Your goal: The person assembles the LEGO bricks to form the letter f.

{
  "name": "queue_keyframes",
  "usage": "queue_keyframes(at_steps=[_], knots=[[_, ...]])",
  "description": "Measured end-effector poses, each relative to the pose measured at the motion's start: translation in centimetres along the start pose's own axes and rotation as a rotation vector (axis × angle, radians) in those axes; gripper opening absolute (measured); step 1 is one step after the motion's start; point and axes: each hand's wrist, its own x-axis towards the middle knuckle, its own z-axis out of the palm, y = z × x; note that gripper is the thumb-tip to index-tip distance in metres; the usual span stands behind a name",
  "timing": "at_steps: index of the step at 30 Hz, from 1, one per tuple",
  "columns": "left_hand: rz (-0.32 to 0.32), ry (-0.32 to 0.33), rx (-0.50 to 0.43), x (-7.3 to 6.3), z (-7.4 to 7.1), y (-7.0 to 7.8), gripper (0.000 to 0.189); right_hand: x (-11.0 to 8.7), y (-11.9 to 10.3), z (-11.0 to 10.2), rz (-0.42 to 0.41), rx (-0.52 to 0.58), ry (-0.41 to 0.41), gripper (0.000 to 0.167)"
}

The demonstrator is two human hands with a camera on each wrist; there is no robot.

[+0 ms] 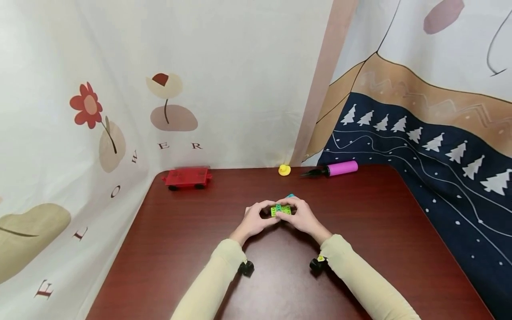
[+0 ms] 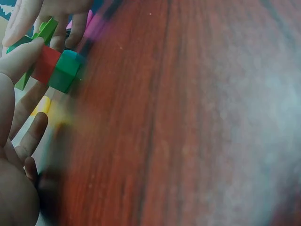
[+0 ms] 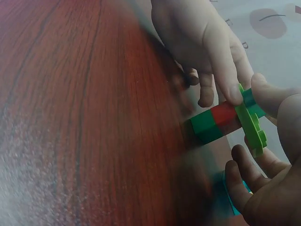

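Note:
Between both hands is a stack of toy building blocks (image 1: pixel 286 210): a lime green studded plate (image 3: pixel 252 129) with a green block on one side, and a red block (image 3: pixel 224 117) and another green block (image 3: pixel 205 126) on the other. My left hand (image 1: pixel 256 218) pinches the plate from the left, its thumb on the near side. From the right, my right hand (image 1: pixel 302 217) pinches the stack too, its thumb (image 3: pixel 273 94) at the small green block. Behind the right fingers, a blue piece (image 1: pixel 290 195) shows, mostly hidden.
Along the back edge of the brown table (image 1: pixel 200 266) stand a red toy wagon (image 1: pixel 186 178), a yellow rubber duck (image 1: pixel 284 170) and a pink and black hand pump (image 1: pixel 342 168). Printed cloth (image 1: pixel 248 89) hangs behind. Dark wrist cameras (image 1: pixel 246 268) hang under both sleeves.

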Motion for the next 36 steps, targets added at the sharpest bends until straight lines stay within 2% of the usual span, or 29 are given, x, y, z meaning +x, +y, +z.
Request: queue_keyframes(at_steps=[8,12,16,19,22,26,30,36], knots=[[-0.008,0.01,-0.044,0.0,0.1,-0.3,0.04,0.0,0.1,0.0,-0.04,0.01,0.006,0.034],[-0.025,0.014,-0.058,0.1,0.1,-0.3,0.037,0.3,0.1,-1.0,-0.069,-0.03,-0.012,0.031],[-0.051,0.008,-0.063,0.1,0.2,-0.3,0.038,1.0,0.7,-2.6,-0.05,-0.088,0.059,0.026],[-0.07,0.004,-0.068,0.0,0.2,-0.2,0.041,1.4,1.1,-3.7,0.019,-0.167,0.11,0.025],[-0.078,0.003,-0.069,0.0,0.2,-0.2,0.041,1.7,1.3,-4.2,0.084,-0.268,0.062,0.031],[-0.072,0.003,-0.057,-0.1,0.1,-0.1,0.042,2.0,1.6,-4.3,0.104,-0.374,-0.052,0.043],[-0.073,-0.001,-0.045,-0.1,0.1,0.0,0.043,2.1,2.1,-4.1,0.066,-0.406,-0.089,0.048],[-0.077,0.015,-0.042,-0.3,0.4,-0.1,0.042,2.5,2.7,-3.8,-0.013,-0.401,-0.128,0.042]])
